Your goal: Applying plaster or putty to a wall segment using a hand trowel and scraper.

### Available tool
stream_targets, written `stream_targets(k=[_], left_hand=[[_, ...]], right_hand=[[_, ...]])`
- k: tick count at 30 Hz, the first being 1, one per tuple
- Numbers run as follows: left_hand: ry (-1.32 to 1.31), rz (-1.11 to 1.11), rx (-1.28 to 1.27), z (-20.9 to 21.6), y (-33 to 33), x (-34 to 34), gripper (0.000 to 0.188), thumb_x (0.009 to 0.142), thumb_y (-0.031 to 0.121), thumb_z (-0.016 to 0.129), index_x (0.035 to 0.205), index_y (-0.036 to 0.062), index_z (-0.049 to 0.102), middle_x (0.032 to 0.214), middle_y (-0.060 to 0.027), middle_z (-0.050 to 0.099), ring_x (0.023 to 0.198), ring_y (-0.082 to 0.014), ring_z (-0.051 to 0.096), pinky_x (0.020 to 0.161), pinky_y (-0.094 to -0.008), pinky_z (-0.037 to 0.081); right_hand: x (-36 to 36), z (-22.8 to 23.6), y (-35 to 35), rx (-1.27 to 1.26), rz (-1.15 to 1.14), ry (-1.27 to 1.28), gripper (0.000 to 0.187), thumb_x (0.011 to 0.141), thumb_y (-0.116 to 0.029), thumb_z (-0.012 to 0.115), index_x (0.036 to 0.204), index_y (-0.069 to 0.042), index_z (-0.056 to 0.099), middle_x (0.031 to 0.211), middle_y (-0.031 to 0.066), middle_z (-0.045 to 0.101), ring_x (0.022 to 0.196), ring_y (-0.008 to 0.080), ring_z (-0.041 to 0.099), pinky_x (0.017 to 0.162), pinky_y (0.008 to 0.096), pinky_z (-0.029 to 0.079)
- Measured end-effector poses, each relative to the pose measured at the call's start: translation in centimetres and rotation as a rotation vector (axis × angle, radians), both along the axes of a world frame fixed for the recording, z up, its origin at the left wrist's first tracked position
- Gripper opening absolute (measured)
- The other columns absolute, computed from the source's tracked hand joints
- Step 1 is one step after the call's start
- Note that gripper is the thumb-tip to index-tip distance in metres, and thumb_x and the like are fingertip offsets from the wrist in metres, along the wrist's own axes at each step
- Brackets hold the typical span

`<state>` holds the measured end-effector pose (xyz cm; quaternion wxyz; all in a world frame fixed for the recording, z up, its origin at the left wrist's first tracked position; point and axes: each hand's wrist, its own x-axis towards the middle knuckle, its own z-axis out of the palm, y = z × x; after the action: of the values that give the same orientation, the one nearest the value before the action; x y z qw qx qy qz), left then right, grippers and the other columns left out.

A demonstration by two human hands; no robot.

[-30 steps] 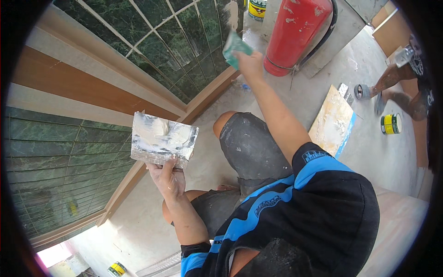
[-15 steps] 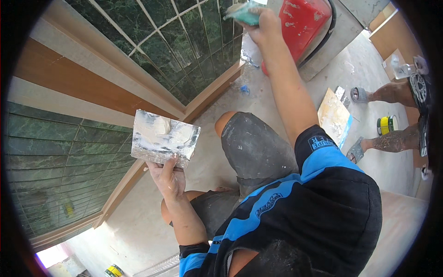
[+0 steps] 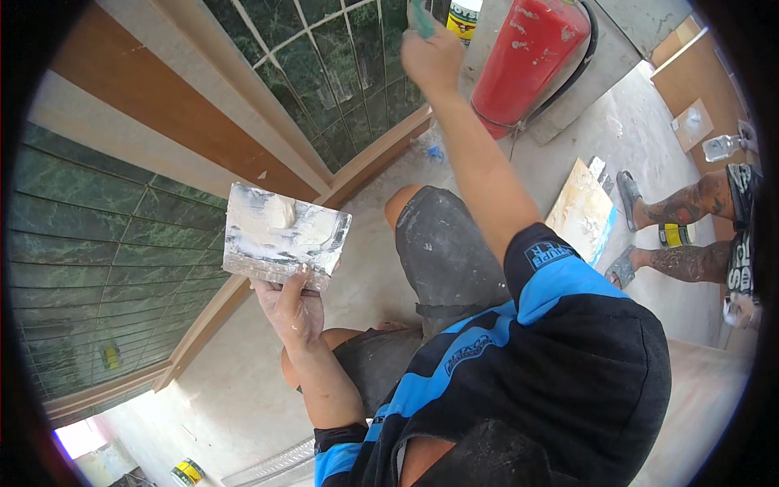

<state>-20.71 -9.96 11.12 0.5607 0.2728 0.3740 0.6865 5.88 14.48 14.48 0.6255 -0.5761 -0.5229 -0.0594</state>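
My left hand (image 3: pixel 290 312) grips the lower edge of a flat rectangular board (image 3: pixel 316 258), its thumb on top. White paste (image 3: pixel 282 213) lies smeared and heaped on the board over dark streaks. At the top of the view, my raised right hand (image 3: pixel 434 61) is closed round a green spreader (image 3: pixel 420 19), mostly hidden by the fingers and cut off by the frame. That hand is next to a dark green tiled wall panel (image 3: pixel 345 77) with pale lines along its joints; I cannot tell whether the spreader touches it.
A red fire extinguisher (image 3: pixel 527 65) stands just right of my right hand. Wooden trim (image 3: pixel 373 154) edges the panels. Boards (image 3: pixel 580 211) lie on the floor. At right are another person's legs (image 3: pixel 682 203) and a yellow-banded tub (image 3: pixel 673 235); a similar tub (image 3: pixel 188 471) stands lower left.
My right hand has moved left and slightly up with the spreader, uncovering a yellow-and-white tub behind it. The board in my left hand has shifted slightly left.
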Motion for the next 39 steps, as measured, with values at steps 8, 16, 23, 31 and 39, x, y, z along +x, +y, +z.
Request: stream_targets(k=[8,16,23,31,39], left_hand=[[0.042,0.072,0.057,-0.4,-1.1,-0.9,0.068,0.076,-0.01,0.049,0.139,0.0005,0.026,0.129,-0.0192,0.045,0.113,-0.0328,0.054,0.082,-0.0483,0.056],[0.061,0.077,0.067,-1.0,-1.3,-1.0,0.068,0.076,-0.011,0.049,0.139,-0.001,0.025,0.131,-0.0204,0.043,0.114,-0.0332,0.053,0.084,-0.048,0.056],[0.062,0.058,0.063,-1.4,-1.1,-0.9,0.069,0.076,-0.011,0.049,0.14,0.0002,0.025,0.131,-0.0197,0.043,0.115,-0.0334,0.052,0.084,-0.0484,0.055],[0.05,0.033,0.059,-0.8,-0.8,0.0,0.07,0.074,-0.01,0.05,0.139,0.0002,0.026,0.13,-0.0194,0.044,0.114,-0.0335,0.052,0.083,-0.0505,0.055],[-0.008,-0.028,0.022,-0.9,-0.8,0.3,0.066,0.077,-0.013,0.054,0.136,0.0032,0.03,0.129,-0.0155,0.046,0.116,-0.0277,0.05,0.095,-0.0434,0.047]], right_hand=[[0.0,-5.2,-1.6,-0.14,0.382,0.534,0.039,0.074,-0.009,0.058,0.111,-0.003,0.066,0.083,0.0217,0.067,0.08,0.0394,0.063,0.076,0.0447,0.049],[-0.7,-10.8,-1.6,-0.101,0.327,0.308,0.044,0.077,-0.011,0.062,0.121,-0.012,0.062,0.086,0.0223,0.066,0.086,0.034,0.065,0.08,0.038,0.049],[-2.1,-9.9,-4.4,-0.339,0.399,0.577,0.013,0.078,-0.005,0.058,0.087,0.001,0.066,0.08,0.0073,0.066,0.078,0.0237,0.064,0.077,0.031,0.049],[2.7,-6.7,0.7,-0.145,0.692,1.496,0.031,0.078,0.003,0.05,0.108,0.004,0.052,0.105,0.0173,0.061,0.101,0.0346,0.06,0.09,0.0507,0.05],[6.3,6.7,0.8,0.062,1.271,1.087,0.025,0.081,-0.002,0.046,0.103,0.005,0.057,0.097,0.0162,0.063,0.092,0.0297,0.063,0.088,0.0419,0.05]])
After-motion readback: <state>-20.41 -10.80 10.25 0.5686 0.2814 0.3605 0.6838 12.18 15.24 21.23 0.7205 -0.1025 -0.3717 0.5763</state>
